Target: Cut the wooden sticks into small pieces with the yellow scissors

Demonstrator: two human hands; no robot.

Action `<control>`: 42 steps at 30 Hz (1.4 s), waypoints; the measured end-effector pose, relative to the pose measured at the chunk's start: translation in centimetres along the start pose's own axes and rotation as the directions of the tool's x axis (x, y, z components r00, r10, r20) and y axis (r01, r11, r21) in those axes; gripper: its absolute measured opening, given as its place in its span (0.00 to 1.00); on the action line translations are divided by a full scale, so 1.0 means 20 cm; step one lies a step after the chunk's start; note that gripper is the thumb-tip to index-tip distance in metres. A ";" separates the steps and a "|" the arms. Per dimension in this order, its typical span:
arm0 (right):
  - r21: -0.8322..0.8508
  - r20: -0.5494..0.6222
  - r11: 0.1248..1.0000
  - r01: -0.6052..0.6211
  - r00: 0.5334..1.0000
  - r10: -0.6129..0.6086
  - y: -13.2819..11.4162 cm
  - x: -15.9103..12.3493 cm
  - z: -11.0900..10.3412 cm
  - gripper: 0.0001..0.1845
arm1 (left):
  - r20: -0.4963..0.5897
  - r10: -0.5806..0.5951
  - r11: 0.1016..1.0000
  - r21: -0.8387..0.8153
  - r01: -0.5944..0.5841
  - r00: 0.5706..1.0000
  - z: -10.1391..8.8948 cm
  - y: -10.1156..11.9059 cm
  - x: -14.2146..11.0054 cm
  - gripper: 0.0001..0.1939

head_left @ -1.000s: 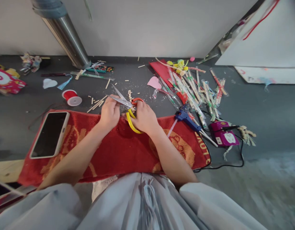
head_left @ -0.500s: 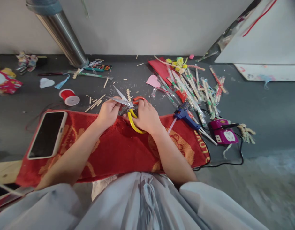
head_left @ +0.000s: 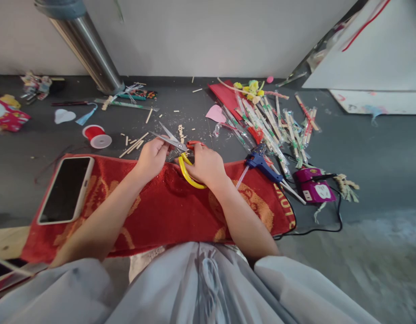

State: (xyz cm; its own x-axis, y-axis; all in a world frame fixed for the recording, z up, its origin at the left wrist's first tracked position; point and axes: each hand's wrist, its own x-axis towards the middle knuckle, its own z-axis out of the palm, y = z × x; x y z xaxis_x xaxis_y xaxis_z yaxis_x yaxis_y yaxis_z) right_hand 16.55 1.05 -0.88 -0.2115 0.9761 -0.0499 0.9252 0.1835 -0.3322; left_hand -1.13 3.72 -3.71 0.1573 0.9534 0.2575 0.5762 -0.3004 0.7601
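My right hand (head_left: 208, 164) grips a pair of scissors (head_left: 177, 143) with one red and one yellow handle loop. Their silver blades are spread and point up and to the left. Close by, my left hand (head_left: 151, 157) is closed at the blades, its thumb and fingers pinched together; whatever it holds is hidden. Both hands are above the far edge of a red towel (head_left: 167, 207). Short cut pieces of wooden stick (head_left: 181, 131) and crumbs lie just beyond the scissors. Several longer thin sticks (head_left: 135, 146) rest left of them.
Left are a phone (head_left: 66, 190) on the towel, a ribbon spool (head_left: 97, 136) and a steel flask (head_left: 88, 49). A blue glue gun (head_left: 264, 165), wrapped chopsticks (head_left: 265, 121), a pink paper heart (head_left: 216, 114) and a purple power socket (head_left: 316, 185) with a black cable lie right.
The view has shifted slightly, so objects on the left sit a little further left and higher. My hands and the scissors stay almost in place, the blades still apart.
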 end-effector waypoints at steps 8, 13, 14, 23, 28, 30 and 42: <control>0.081 0.028 0.994 -0.075 0.997 0.073 -0.02 0.00 -0.01 0.35 | -0.059 0.135 0.941 0.322 -0.109 0.989 -0.01 0.01 0.00 0.09; 0.131 -0.034 0.991 0.033 0.999 -0.029 0.03 0.00 0.03 0.39 | -0.074 0.148 0.883 0.459 -0.098 0.986 -0.02 0.01 -0.03 0.10; 0.145 -0.048 0.987 0.064 0.997 -0.058 0.05 0.01 0.04 0.39 | -0.074 0.140 0.887 0.452 -0.092 0.987 -0.02 0.02 -0.03 0.10; 0.237 -0.078 0.957 0.165 0.986 -0.150 0.11 0.00 0.05 0.42 | -0.001 0.011 0.991 0.136 -0.010 1.000 -0.05 0.09 0.00 0.14; 0.242 -0.060 0.955 0.173 0.985 -0.163 0.09 0.00 0.03 0.43 | 0.048 -0.083 0.993 -0.076 0.087 0.995 -0.04 0.11 0.00 0.13; 0.229 -0.061 0.958 0.173 0.985 -0.163 0.09 0.00 0.03 0.43 | 0.057 -0.096 0.986 -0.129 0.103 0.994 -0.04 0.11 0.00 0.13; 0.223 -0.068 0.961 0.164 0.986 -0.153 0.10 0.00 0.03 0.41 | 0.055 -0.029 0.995 -0.095 0.034 0.998 -0.02 0.07 0.01 0.13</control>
State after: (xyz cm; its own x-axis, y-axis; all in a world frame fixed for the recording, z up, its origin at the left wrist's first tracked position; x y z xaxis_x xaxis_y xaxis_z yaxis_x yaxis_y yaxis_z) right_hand 18.18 1.28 -2.01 -0.3286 0.9422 0.0652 0.7842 0.3107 -0.5371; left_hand -0.75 3.43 -2.40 0.1843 0.9618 0.2023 0.5021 -0.2691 0.8219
